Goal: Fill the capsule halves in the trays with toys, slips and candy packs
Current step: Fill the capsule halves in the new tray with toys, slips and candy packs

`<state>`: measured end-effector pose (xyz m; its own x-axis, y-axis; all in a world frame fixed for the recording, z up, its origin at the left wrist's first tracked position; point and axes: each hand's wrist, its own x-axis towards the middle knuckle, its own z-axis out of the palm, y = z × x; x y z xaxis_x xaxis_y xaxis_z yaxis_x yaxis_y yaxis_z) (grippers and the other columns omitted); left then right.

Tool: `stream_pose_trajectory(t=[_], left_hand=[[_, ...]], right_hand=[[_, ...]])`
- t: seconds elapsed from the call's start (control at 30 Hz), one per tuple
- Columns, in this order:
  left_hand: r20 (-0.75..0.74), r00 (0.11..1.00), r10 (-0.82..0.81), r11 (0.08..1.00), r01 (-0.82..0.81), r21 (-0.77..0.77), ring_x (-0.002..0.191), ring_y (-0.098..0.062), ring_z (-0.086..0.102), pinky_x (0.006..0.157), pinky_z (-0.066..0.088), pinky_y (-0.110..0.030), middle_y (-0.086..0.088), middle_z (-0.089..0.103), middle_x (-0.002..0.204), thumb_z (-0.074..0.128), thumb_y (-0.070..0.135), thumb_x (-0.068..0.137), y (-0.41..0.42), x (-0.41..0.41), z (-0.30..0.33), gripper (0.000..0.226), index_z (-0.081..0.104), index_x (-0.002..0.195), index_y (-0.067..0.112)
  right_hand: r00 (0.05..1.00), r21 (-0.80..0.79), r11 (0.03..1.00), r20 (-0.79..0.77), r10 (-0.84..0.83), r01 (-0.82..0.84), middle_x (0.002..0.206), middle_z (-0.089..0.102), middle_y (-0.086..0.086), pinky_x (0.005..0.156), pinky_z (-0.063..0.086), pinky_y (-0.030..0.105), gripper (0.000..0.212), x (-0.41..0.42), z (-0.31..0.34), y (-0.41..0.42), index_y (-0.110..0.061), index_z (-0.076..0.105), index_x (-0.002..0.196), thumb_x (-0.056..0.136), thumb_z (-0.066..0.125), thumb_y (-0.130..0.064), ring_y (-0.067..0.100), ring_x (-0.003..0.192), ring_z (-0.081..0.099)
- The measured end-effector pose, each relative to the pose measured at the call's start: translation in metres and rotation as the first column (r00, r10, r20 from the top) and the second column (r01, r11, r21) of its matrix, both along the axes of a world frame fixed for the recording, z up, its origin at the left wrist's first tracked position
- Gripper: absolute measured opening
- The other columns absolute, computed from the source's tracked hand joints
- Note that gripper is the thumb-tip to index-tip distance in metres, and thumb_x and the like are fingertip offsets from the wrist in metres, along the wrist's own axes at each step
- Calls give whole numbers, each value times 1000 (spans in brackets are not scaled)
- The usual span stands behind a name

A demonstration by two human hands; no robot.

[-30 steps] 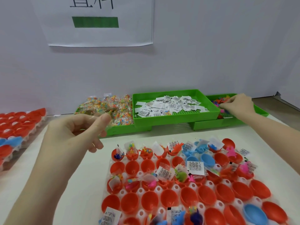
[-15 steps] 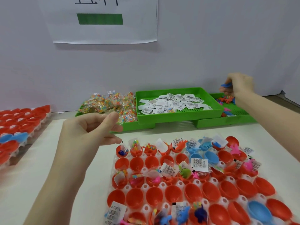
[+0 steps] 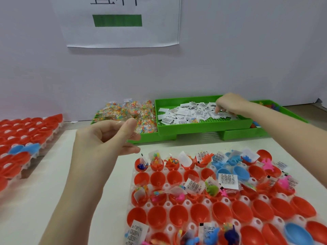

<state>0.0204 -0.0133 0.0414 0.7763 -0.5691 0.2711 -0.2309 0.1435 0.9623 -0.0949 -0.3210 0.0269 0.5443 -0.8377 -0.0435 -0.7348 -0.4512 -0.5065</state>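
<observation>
While the left hand is pinching a clear plastic candy pack, the right hand is reaching with curled fingers into the white paper slips; its grasp is unclear.

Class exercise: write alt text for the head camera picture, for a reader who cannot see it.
A person's right hand reaches into a green tray of paper slips while the left hand pinches a clear candy pack. In front lies a tray of red and blue capsule halves, some filled, some empty.
</observation>
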Motion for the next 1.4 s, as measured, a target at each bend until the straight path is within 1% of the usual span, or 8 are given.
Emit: stream_pose_trajectory(t=[0.23, 0.43, 0.6, 0.9, 1.0, 1.17, 1.33, 1.4], left_hand=[[-2, 1000, 1, 1000, -1, -5, 43, -11, 62, 47, 49, -13, 2, 68, 57, 65, 29, 69, 0, -1, 0, 14, 66, 67, 15], [2, 1000, 1, 1000, -1, 2, 43, -11, 62, 46, 48, -12, 2, 69, 58, 65, 33, 65, -1, -4, 1, 21, 67, 72, 13], [6, 1000, 9, 1000, -9, 0, 43, -11, 62, 46, 48, -12, 3, 69, 58, 66, 31, 68, -1, -4, 1, 16, 67, 71, 15], [22, 1000, 11, 1000, -11, 8, 44, -11, 62, 47, 48, -12, 2, 69, 58, 66, 29, 72, -2, -6, 1, 15, 67, 69, 14], [29, 1000, 12, 1000, -12, 11, 44, -11, 62, 46, 48, -12, 3, 69, 58, 66, 27, 75, -3, -7, 0, 14, 67, 69, 14], [41, 999, 7, 1000, -8, 8, 43, -11, 62, 46, 48, -12, 3, 68, 57, 66, 26, 75, -4, -10, 0, 14, 66, 70, 13], [46, 999, 2, 1000, -2, 15, 43, -10, 62, 46, 48, -12, 4, 69, 58, 65, 25, 76, -6, -11, -1, 13, 66, 70, 14], [45, 999, 0, 1000, 0, 19, 43, -9, 62, 46, 48, -11, 4, 69, 58, 65, 25, 77, -6, -12, -1, 13, 66, 70, 14]], right_hand=[[983, -272, 962, -179, -33, -18, 108, 65, 8, 72, 40, 29, 40, -1, -3, 9, -12, 65, 111, 79, 69, -36, 27, 92, 58], [990, -116, 990, -110, -89, 76, 67, 60, 1, 70, 40, 28, 31, -3, -1, 10, -10, 72, 92, 74, 75, -36, 23, 67, 55], [979, -31, 992, -157, -129, 126, 101, 62, 12, 87, 46, 36, 48, -1, -2, -4, 2, 61, 98, 70, 79, -33, 30, 98, 56], [986, 150, 977, -94, -136, 149, 61, 41, 4, 49, 27, 25, 32, 0, 11, 0, -5, 46, 67, 74, 76, -14, 18, 54, 35], [996, 213, 973, 13, -90, 85, 62, 32, 2, 50, 22, 25, 23, -5, 17, 4, -2, 54, 85, 79, 72, -16, 16, 55, 25], [997, 105, 994, 73, 18, -25, 58, 35, 2, 47, 23, 24, 23, -13, 21, 6, -2, 65, 90, 77, 73, -19, 16, 53, 30], [888, -50, 999, 459, 33, -11, 63, 51, -2, 50, 34, 11, 20, -15, 12, 3, -3, 66, 86, 77, 73, -19, 6, 58, 43], [938, -84, 992, 329, 112, -89, 62, 51, -4, 42, 29, 5, 20, -19, 11, 4, 0, 66, 84, 79, 71, -18, 1, 50, 45]])
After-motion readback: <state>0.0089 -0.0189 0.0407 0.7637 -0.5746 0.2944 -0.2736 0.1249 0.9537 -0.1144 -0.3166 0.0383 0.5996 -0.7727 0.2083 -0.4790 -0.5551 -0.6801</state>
